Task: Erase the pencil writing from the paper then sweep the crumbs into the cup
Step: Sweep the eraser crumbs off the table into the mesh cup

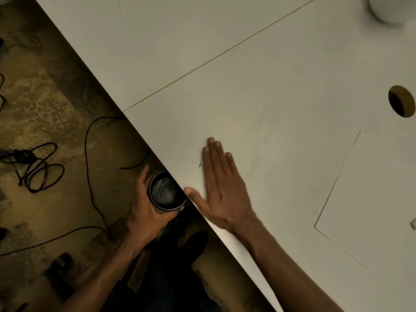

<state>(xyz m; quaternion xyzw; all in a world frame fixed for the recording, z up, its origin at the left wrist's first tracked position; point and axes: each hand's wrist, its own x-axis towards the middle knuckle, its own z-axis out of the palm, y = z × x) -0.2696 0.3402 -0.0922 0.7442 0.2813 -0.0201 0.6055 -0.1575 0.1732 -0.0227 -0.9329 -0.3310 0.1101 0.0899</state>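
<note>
White bench (258, 75), edge running diagonally across view. Thin seam crosses top. Round cable hole (401, 101) near right edge. White paper (371, 210) flat on bench at right, small object (413, 223) on it, too small to identify. Small dark crumbs (200, 164) near edge. Right hand (219, 190) flat on top just beside crumbs, fingers straight. Blurred white round object (390, 9) at far corner.

left hand (144, 203) gripping dark cup (167, 192) below table (258, 75) edge, right hand (219, 188) flat on tabletop

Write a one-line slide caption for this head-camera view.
Left hand holds a dark cup below the table edge while the flat right hand sweeps crumbs toward it.
</note>
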